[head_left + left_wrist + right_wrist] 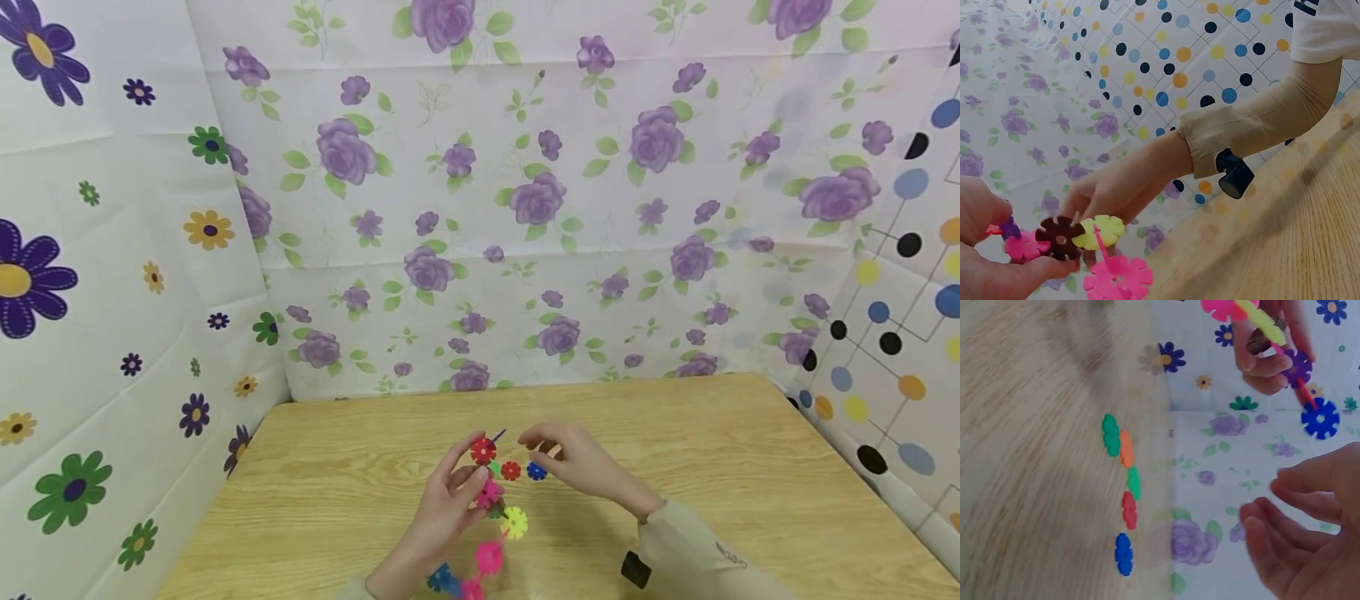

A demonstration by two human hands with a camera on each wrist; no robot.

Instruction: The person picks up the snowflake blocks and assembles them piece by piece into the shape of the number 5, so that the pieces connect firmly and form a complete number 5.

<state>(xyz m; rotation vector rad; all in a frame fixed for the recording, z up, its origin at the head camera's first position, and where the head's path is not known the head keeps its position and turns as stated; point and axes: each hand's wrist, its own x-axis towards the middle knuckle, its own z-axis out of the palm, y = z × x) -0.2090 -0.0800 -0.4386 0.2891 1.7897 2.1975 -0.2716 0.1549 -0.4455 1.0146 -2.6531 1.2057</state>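
My left hand (450,504) grips a chain of interlocking notched plastic discs, with fingers and thumb around its upper part. In the left wrist view the chain shows a brown disc (1060,239), a yellow disc (1102,232) and a pink disc (1119,279). At the chain's upper end a blue disc (1320,419) joins a red one seen edge-on, next to a purple disc (1297,367). My right hand (573,461) hovers beside that end, fingers bent loosely and apart, holding nothing. The fingers of my left hand hide part of the chain.
Several loose discs lie in a row on the wooden table, among them a red disc (1129,510), a blue disc (1124,554) and an orange disc (1125,449). Flower-patterned cloth (450,208) hangs behind the table, with dotted cloth (900,333) on the right.
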